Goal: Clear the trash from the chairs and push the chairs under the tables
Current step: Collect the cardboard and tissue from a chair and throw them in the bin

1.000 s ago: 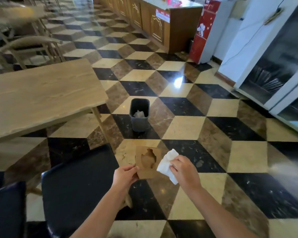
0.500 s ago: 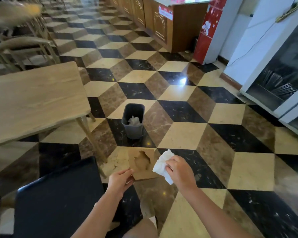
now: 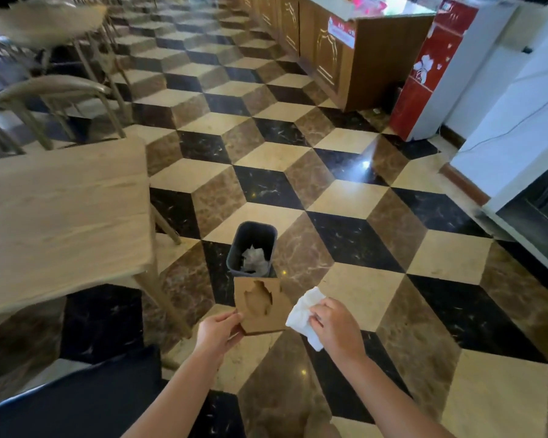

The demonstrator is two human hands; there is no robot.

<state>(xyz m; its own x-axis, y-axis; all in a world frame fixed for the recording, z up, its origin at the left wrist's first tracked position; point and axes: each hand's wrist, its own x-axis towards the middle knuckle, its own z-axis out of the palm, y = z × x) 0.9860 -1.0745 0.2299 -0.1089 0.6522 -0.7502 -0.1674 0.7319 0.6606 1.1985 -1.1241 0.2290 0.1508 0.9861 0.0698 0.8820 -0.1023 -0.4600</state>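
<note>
A black chair (image 3: 76, 403) stands left of and nearer the camera than the bin (image 3: 252, 249), its dark seat cut off by the lower edge of the view. A wooden table (image 3: 60, 216) stands left of the bin, one slanted leg reaching the floor not far from the bin's base. Farther left and behind the bin, light wooden chairs (image 3: 49, 102) stand beside another table, blurred. The bin itself is a small dark container standing upright on the patterned tile floor (image 3: 361, 279), with crumpled white paper (image 3: 253, 259) inside it. Just on the near side of the bin, the left hand (image 3: 217, 335) grips the lower left corner of a flat piece of brown cardboard (image 3: 259, 306) that has a ragged hole torn in its middle; the cardboard's top edge overlaps the bin's near rim in the view. Right of the cardboard and near the bin, the right hand (image 3: 337, 330) is closed around a crumpled white napkin (image 3: 304, 317), held above the floor. Far right and behind the bin stand a wooden counter (image 3: 361, 58) and a red cabinet (image 3: 424, 77).
</note>
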